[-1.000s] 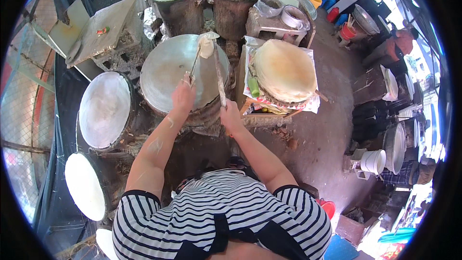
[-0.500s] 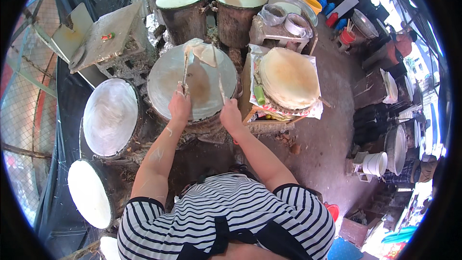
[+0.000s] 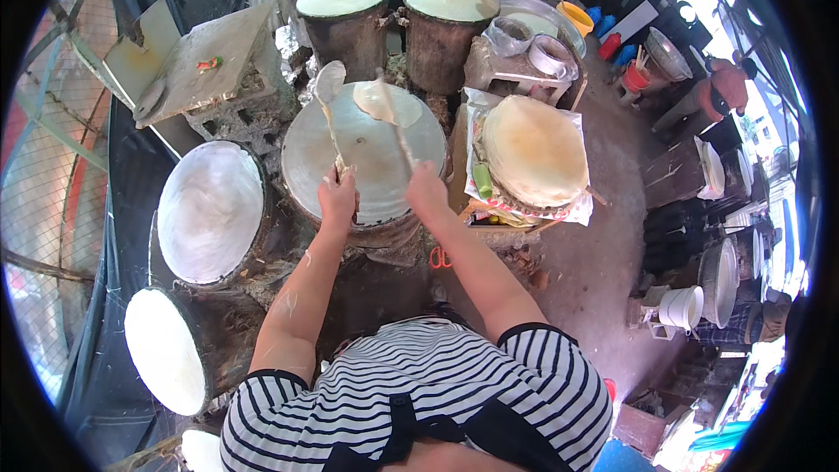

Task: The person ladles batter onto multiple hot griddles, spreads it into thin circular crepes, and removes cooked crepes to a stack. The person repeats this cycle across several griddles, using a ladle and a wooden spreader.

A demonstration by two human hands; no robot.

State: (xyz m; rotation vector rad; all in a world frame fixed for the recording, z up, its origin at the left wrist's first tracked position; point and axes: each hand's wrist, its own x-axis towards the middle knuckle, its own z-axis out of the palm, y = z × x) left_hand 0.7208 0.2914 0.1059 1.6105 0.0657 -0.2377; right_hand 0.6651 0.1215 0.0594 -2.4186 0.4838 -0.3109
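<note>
My left hand (image 3: 338, 199) grips the handle of a batter-coated ladle (image 3: 330, 83), its bowl raised at the far left rim of a round flat griddle (image 3: 306, 153). My right hand (image 3: 426, 192) is closed round a long, thin stick-like spreader (image 3: 404, 144), which slants away from me over the griddle. Pale batter (image 3: 371, 99) lies near the far side, partly behind the spreader. The spreader's far end is blurred, and I cannot tell whether it touches the batter.
Right of the griddle, a stack of flat round pancakes (image 3: 535, 149) sits on a box, a green object (image 3: 481, 180) beside it. Two more griddles (image 3: 210, 210) (image 3: 164, 351) stand at left. Lidded drums (image 3: 441, 39) and bowls (image 3: 510, 35) are behind. A person (image 3: 727, 87) is at far right.
The ladle has moved left, away from the batter, to the griddle's rim. The spreader has swung left over the batter. The whole view has shifted slightly.
</note>
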